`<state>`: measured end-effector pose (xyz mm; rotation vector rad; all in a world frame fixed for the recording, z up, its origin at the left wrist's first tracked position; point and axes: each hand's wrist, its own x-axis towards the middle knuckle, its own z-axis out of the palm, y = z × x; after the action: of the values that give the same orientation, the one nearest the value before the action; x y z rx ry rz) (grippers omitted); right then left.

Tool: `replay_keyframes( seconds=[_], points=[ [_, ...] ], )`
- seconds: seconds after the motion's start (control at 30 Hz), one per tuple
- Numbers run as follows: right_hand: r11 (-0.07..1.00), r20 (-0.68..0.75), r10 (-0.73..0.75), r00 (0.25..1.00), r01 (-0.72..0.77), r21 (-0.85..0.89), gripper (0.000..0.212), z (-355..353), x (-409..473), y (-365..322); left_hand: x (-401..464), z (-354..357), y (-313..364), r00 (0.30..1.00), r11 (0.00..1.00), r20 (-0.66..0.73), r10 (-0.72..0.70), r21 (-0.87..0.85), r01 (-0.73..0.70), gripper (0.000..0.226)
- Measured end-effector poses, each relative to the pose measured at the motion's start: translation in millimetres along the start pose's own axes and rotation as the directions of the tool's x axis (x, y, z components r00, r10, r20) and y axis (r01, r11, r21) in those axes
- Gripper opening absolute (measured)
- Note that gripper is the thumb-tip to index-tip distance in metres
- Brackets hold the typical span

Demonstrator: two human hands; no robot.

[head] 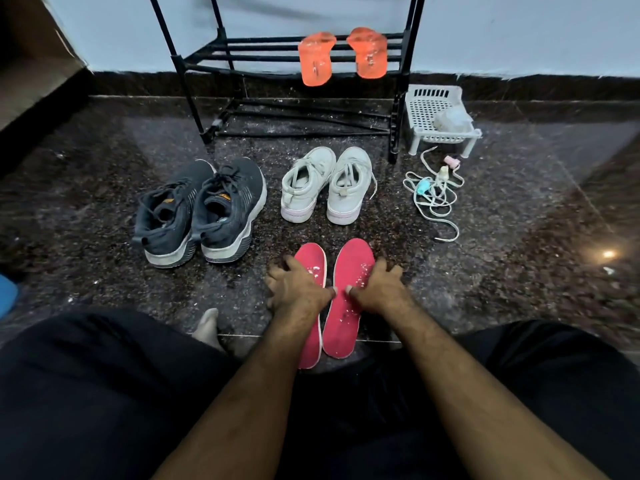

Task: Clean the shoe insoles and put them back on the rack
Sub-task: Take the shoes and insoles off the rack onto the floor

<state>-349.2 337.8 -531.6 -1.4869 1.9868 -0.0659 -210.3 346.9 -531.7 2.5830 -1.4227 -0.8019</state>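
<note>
Two pink insoles lie side by side on the dark stone floor in front of me, both flecked with white bits. My left hand grips the left insole across its middle, thumb on its inner edge. The right insole is held the same way by my right hand. The black metal rack stands against the wall beyond, with two orange insoles hanging over its upper shelf bars.
A dark grey pair of sneakers and a white pair stand between me and the rack. Right of the rack sit a white plastic basket and loose white laces with clips. White specks litter the floor.
</note>
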Motion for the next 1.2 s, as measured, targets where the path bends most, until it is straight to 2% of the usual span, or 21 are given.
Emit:
replay_keyframes(
  seconds=[0.1, 0.2, 0.37, 0.5, 0.83, 1.03, 1.2],
  points=[
    [1.000, 0.019, 0.007, 1.000, -0.007, 0.016, 0.083, 7, -6, -4, -5, 2, -3, 1.000, 0.999, 0.025, -0.009, 0.042, 0.008, 0.129],
    [0.998, 0.003, -0.006, 1.000, 0.006, 0.064, 0.061, 6, -6, -6, -6, 1, -4, 1.000, 1.000, 0.005, -0.002, 0.016, 0.002, 0.119],
    [0.991, -0.040, -0.081, 0.996, 0.085, 0.106, 0.045, 6, 1, -10, 1, 1, -4, 0.998, 1.000, -0.065, 0.005, -0.009, -0.006, 0.095],
    [0.979, -0.068, -0.125, 0.990, 0.134, 0.151, 0.044, 12, 5, -15, 12, -1, -6, 0.993, 0.999, -0.115, -0.007, -0.046, 0.001, 0.089],
    [0.974, -0.097, -0.170, 0.981, 0.182, 0.132, 0.045, 14, 10, -17, 20, -2, -4, 0.983, 0.996, -0.181, -0.036, -0.084, 0.021, 0.099],
    [0.968, -0.224, -0.189, 0.956, 0.220, 0.121, 0.047, 6, 7, -15, 8, -3, 2, 0.948, 0.995, -0.307, 0.087, -0.011, -0.095, 0.085],
    [0.960, -0.267, -0.227, 0.937, 0.262, 0.103, 0.043, -7, 0, -16, -3, -15, 9, 0.931, 0.983, -0.317, 0.178, 0.005, -0.186, 0.079]
  ],
)
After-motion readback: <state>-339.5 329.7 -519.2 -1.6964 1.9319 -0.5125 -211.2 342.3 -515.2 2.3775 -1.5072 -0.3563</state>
